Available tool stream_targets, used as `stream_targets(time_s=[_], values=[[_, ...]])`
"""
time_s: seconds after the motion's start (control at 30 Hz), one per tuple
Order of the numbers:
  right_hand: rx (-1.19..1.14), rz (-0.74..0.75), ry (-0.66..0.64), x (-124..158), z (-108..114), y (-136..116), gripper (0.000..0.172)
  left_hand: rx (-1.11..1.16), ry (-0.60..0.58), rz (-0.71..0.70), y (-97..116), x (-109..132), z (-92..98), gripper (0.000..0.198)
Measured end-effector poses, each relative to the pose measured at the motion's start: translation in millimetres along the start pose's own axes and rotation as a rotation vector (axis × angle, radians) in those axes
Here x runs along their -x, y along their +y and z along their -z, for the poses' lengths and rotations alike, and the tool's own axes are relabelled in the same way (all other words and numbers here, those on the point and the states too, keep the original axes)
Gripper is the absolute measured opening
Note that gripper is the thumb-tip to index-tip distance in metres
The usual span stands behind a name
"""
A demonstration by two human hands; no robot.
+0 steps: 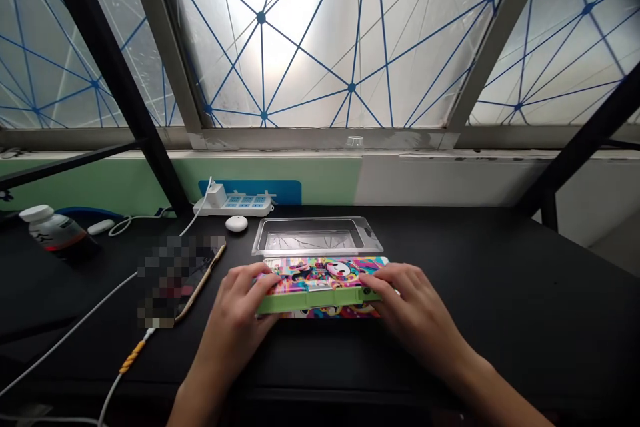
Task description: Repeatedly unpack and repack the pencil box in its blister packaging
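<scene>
A brightly printed pencil case (320, 297) with a green side band and cartoon figures on its lid lies on the black desk in front of me. My left hand (245, 293) is closed around its left end, thumb and fingers over the lid. At the opposite end, my right hand (413, 300) holds it with the thumb near the green band. The palms hide both ends of the case. Just behind it lies a clear plastic tray (370, 240), apart from both hands.
A white power strip (250, 205) and a round white case (237, 223) are at the back. To the left are a pixelated device (175, 280) with a cable (133, 357) and a white-capped bottle (55, 230). Black metal posts (115, 80) flank the window.
</scene>
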State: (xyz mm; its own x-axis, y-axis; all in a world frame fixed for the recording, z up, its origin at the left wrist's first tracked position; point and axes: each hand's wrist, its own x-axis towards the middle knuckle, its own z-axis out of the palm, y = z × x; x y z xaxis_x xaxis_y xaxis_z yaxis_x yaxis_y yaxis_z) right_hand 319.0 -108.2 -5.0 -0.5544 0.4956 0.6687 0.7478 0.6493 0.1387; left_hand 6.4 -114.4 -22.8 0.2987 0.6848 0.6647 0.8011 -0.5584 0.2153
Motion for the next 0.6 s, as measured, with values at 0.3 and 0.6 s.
stream_targets(time_s=[0.3, 0.6], values=[[-0.365, -0.375, -0.302, 36.4, -14.6, -6.7, 0.05, 0.148, -0.366, 0.277, 2.0, 15.1, -5.8, 0.073], [-0.479, -0.558, -0.485, 30.1, -10.8, 14.2, 0.066, 0.238, -0.359, 0.399, -2.8, 12.5, -10.7, 0.076]])
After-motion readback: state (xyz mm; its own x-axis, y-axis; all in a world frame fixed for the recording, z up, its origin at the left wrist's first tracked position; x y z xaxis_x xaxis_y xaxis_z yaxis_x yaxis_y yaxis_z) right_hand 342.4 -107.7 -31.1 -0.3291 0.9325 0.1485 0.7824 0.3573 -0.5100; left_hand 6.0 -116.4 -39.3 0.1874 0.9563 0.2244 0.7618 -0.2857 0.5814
